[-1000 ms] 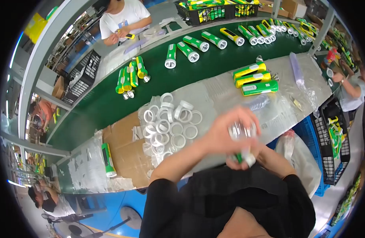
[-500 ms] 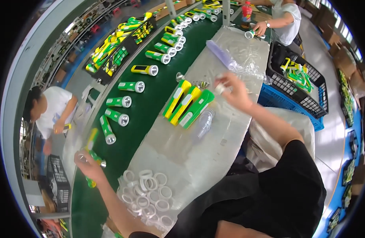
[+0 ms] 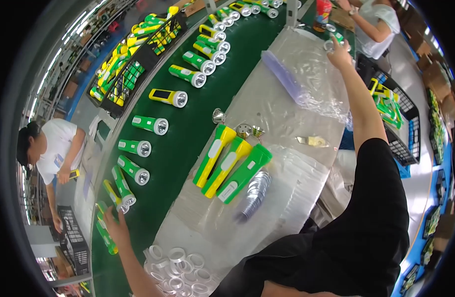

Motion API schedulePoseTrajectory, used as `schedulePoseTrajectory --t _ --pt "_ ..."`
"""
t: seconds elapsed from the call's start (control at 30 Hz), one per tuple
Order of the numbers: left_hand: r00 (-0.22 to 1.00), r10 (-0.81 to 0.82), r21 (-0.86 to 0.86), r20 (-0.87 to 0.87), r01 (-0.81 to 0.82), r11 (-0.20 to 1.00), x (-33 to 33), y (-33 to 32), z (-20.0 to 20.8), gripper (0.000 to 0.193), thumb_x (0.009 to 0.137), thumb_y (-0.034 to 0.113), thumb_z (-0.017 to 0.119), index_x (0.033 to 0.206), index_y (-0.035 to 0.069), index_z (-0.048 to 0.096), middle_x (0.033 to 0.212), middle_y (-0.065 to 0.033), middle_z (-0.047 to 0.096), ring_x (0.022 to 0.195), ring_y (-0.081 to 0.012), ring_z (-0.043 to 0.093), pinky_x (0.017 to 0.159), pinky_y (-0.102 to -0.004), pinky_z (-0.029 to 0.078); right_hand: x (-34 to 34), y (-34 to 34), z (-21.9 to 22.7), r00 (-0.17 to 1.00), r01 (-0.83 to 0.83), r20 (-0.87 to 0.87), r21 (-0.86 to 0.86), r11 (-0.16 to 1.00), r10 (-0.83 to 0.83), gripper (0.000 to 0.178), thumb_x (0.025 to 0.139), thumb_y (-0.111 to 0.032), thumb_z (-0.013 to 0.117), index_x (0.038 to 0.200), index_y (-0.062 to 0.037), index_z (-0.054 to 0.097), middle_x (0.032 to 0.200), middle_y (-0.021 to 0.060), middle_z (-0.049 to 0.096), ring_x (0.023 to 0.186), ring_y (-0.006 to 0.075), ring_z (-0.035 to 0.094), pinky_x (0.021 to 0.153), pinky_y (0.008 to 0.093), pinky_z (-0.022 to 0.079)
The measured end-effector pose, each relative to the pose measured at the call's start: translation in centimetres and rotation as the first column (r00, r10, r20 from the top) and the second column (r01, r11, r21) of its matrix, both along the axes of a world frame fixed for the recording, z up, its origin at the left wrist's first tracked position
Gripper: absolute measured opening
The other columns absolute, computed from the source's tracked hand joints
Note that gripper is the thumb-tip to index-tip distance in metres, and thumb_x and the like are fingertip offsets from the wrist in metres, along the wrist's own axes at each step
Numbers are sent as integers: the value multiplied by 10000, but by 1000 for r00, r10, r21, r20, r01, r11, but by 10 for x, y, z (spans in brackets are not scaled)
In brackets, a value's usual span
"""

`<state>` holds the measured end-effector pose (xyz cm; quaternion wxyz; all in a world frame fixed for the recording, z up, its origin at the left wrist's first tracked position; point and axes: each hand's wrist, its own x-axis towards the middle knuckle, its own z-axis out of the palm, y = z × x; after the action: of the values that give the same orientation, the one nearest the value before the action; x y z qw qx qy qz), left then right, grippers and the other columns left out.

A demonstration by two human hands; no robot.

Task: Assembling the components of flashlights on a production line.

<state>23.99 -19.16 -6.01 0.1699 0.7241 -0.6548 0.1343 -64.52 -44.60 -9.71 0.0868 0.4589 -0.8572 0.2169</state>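
Note:
My left hand [image 3: 117, 228] is at the left edge of the green belt, fingers curled around a green flashlight [image 3: 101, 210] that they partly hide. Another green-and-yellow flashlight [image 3: 105, 238] lies just below that hand. Stretched far forward, my right hand [image 3: 340, 55] has its fingers around a green flashlight with a white-rimmed head [image 3: 330, 45]. On the covered bench between my arms lie two yellow-and-green flashlight bodies [image 3: 229, 166] and a green body [image 3: 246, 173]. Shiny reflector cups [image 3: 244, 130] sit beyond them, and a stack of clear lens discs [image 3: 253, 196] lies beside them.
Clear-white rings [image 3: 177, 267] are heaped at the bench's near end. A rolled plastic sleeve [image 3: 285, 79] and a small yellowish packet [image 3: 314, 141] lie farther off. Finished-looking flashlights line the belt [image 3: 188, 131]. Crates [image 3: 408, 116] stand right; co-workers sit left and far right.
My right hand has moved from above the bench to its far end, onto the flashlight there. The co-worker's hand has drawn back. My left hand has shifted slightly, and my view has turned.

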Motion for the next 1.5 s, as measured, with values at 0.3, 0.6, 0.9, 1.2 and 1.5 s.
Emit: schedulePoseTrajectory --t 0.3,0.6,0.9,1.2,1.5 --pt "974 225 43 31 -226 973 28 2 14 405 906 194 656 1253 25 534 1190 -182 562 1006 -326 605 838 -382 512 -40 -30 -21 994 -100 -43 -37 994 99 673 723 -291 716 1352 -263 479 1431 137 434 1198 358 546 960 427 479" --pt "808 -457 -231 -373 396 889 -217 -16 103 402 856 44 682 1239 26 560 1234 -123 587 1034 -199 596 822 -299 500 86 159 121 879 -386 -38 -642 663 475 540 784 -224 757 1205 -11 494 1070 121 641 979 142 622 856 285 486" --pt "254 -733 -247 -631 830 500 -396 64 123 822 726 153 827 1411 14 394 1303 -177 544 1194 -292 546 952 -373 465 275 326 145 2 -686 482 -637 352 876 621 671 -174 883 1176 -20 557 1029 17 615 777 48 585 633 203 452" --pt "350 -624 -435 -698 485 759 -321 143 62 775 732 53 826 1378 -12 403 1289 -126 529 1170 -192 561 990 -334 463 391 349 47 -237 -832 461 -551 67 855 843 662 -227 867 1366 -41 444 1332 151 531 1207 273 549 935 409 473" --pt "462 -673 -473 -578 483 737 -270 183 25 671 732 44 780 1331 53 475 1324 -149 542 1187 -288 567 982 -366 468 459 348 17 -416 -756 396 -652 -68 819 596 730 -21 767 1268 -60 513 1213 111 601 1138 277 591 932 363 484"
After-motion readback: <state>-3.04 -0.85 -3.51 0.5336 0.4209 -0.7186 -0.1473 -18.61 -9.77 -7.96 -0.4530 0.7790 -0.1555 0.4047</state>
